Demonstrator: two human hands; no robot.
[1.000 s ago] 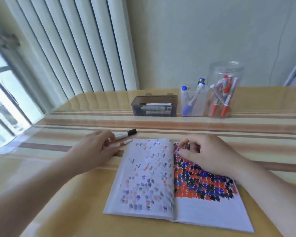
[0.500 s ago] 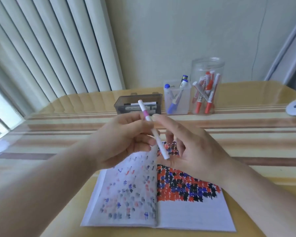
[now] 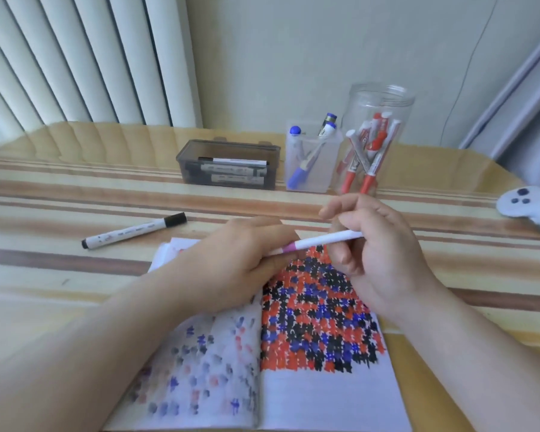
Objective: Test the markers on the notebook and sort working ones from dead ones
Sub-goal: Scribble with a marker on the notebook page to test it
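A slim white marker with a pink band lay level in the air just above the open notebook, the left hand gripping its pink end and the right hand curled round its white barrel. The notebook's right page was packed with red, blue and black scribbles. Beyond the notebook on the striped counter lay a black-capped marker, and farther back stood a smoky plastic box, a clear square cup and a round clear jar, all holding markers.
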